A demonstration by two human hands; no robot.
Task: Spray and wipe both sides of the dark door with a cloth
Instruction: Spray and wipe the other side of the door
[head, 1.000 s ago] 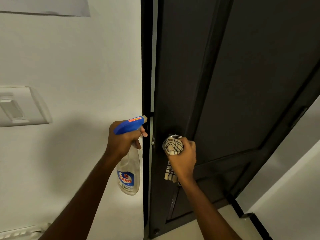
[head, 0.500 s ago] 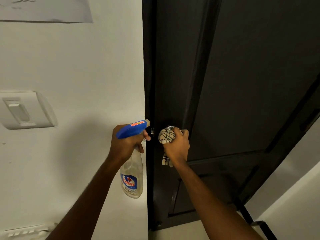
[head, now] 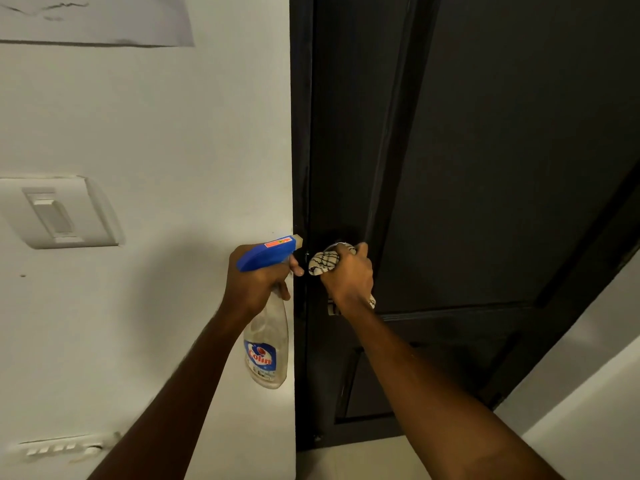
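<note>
Two hands full: left hand [head: 258, 289] grips the Colin spray bottle [head: 266, 355], right hand [head: 349, 278] clutches the checked cloth [head: 322, 263] against the dark door [head: 485, 168]; far side likely remains.

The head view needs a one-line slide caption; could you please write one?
Left hand holds a spray bottle beside the wall; right hand grips a checked cloth against the dark door.

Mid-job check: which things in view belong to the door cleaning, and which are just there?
For the job: dark door; spray bottle, held in the left hand; checked cloth, gripped by the right hand against the door.

Just there: wall switch; lower switch plate; paper sheet on the wall.
</note>
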